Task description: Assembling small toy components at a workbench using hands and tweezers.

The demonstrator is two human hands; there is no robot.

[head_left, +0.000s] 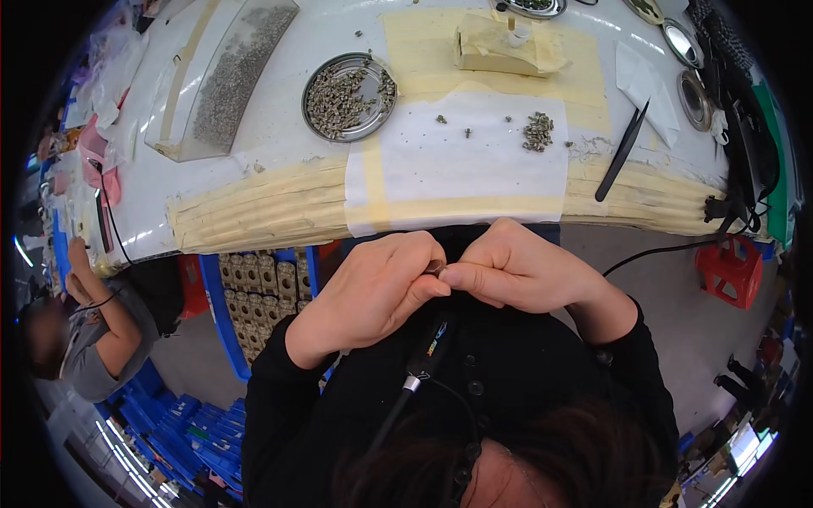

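Just off the table's front edge, my left hand [373, 286] and my right hand [521, 269] meet at the fingertips. Both are closed in a pinch around a small, dull metal piece [435, 267], mostly covered by thumbs and fingers. Its exact kind cannot be made out. Beyond my hands, a white paper sheet [474, 182] is taped to the table. On it sit a little heap of small metal parts [538, 133] and a few single ones. To the left of the heap stands a round steel dish [351, 135] with many similar parts.
A clear bin [174, 140] of tiny metal parts stands left. Black tweezers [622, 152] lie right, near a white cloth [639, 80]. A taped block [500, 51] stands at the back. Below left is a blue crate [218, 313] of metal parts; a co-worker [102, 339] sits beyond.
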